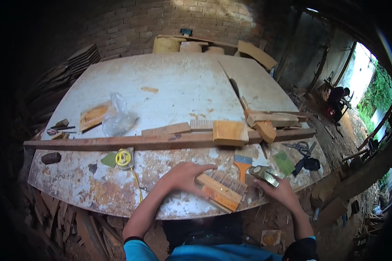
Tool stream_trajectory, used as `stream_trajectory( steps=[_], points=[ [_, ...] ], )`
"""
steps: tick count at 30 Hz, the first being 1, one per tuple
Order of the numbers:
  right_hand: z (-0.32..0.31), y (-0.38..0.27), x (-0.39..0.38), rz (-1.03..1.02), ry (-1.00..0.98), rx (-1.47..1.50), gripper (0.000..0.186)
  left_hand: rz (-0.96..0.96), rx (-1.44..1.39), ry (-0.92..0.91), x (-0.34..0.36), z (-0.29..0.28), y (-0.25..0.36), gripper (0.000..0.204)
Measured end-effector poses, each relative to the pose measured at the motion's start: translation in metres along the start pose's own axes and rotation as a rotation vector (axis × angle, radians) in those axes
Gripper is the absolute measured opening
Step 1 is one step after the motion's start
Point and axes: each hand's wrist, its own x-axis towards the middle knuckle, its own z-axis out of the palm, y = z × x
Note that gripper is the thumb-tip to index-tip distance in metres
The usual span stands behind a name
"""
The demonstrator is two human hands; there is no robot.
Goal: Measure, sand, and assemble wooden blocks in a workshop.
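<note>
The left hand (180, 177) covers the near end of the wooden brush (221, 190). The right hand (282, 190) hides part of a small metal tool (263, 173), its kind unclear. The saw blade (235, 89) is half sunk in the table (174, 82). The far person (337, 100) is too small to read.

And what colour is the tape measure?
Yellow tape measure, seen best in the head view.

Worn table (74, 182) bears tape measure (124, 158), scissors (304, 148), long plank (117, 141)
</note>
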Motion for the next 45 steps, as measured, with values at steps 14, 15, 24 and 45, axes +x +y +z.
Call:
stream_trajectory(
  steps=[14,15,24,45],
  points=[
    [0.050,0.069,0.017,0.234,0.250,-0.043,0.039,0.572,0.349,0.110,0.015,0.042,0.039,0.065],
    [0.053,0.068,0.019,0.239,0.276,-0.107,0.042,0.557,0.348,0.168,0.014,0.042,0.040,0.065],
    [0.070,0.093,0.003,0.157,0.507,-0.162,0.039,0.624,0.341,0.259,0.020,0.049,0.054,0.055],
    [0.084,0.094,0.010,0.119,0.480,-0.290,0.035,0.107,0.675,0.641,-0.042,0.022,0.034,0.051]
  ],
)
